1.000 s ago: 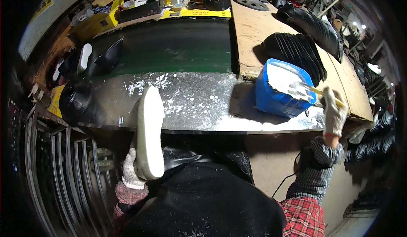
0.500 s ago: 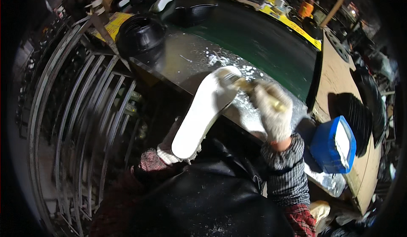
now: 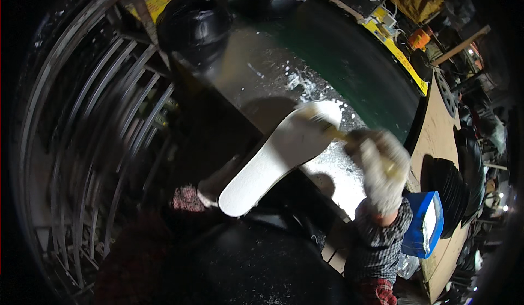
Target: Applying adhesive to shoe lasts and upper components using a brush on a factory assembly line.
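Observation:
A white shoe sole lies tilted across the front of my body, its toe end up and to the right. My left hand, in shadow, holds it from below near the narrow end; the sole hides most of the fingers. My right hand, in a whitish knit glove, is closed round the handle of a brush. The bristle end is smeared by motion and lies over the toe end of the sole. To the right of my right forearm stands a blue container with white stuff inside.
Past the sole is a dark workbench splashed with white. A black rounded object sits at its far left corner. On the left stands a metal rack. Black ribbed pieces lie on a brown board at right.
The view has shifted, so the bench and container sit differently. The sole is tilted further to the right and its toe end is more shaded. The brush stays over the toe end.

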The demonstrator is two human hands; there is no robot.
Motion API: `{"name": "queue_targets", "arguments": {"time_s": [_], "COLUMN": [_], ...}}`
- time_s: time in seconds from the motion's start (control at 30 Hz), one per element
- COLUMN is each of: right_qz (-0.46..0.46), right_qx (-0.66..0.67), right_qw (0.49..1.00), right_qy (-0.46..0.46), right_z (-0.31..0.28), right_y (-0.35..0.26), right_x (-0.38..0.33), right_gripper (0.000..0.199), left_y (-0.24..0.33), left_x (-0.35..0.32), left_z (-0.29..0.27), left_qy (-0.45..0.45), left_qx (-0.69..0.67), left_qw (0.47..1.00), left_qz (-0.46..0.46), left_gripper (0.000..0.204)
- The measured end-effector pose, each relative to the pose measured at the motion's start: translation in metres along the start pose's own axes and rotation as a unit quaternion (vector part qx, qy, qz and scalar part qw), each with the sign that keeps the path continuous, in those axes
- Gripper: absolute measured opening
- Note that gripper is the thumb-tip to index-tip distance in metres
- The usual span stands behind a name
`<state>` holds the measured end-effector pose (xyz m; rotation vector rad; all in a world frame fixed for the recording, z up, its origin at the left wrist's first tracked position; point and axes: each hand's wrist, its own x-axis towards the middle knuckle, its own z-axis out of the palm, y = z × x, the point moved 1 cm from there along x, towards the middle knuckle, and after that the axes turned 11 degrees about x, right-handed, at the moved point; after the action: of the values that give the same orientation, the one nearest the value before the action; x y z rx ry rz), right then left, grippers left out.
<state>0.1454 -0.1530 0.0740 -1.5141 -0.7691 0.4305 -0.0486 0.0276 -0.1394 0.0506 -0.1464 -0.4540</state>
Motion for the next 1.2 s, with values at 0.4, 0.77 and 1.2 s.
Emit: {"name": "queue_targets", "arguments": {"time_s": [0.4,0.77,1.2], "right_qz": [0.102,0.112,-0.143], "right_qx": [0.066,0.062,-0.280], "right_qw": [0.969,0.979,0.929], "right_qy": [-0.216,-0.156,-0.196], "right_z": [0.021,-0.010,-0.011], "right_y": [-0.012,0.026,-0.006], "right_x": [-0.075,-0.063,-0.070], "right_gripper": [0.021,0.030,0.043], "left_y": [-0.001,0.000,-0.002], "left_x": [0.016,0.006,-0.009], "left_z": [0.049,0.031,0.020], "left_qy": [0.040,0.102,0.274], "left_qx": [-0.027,0.089,0.264], "left_qw": [0.996,0.983,0.924], "left_qz": [0.081,0.121,0.044], "left_gripper": [0.070,0.049,0.065]}}
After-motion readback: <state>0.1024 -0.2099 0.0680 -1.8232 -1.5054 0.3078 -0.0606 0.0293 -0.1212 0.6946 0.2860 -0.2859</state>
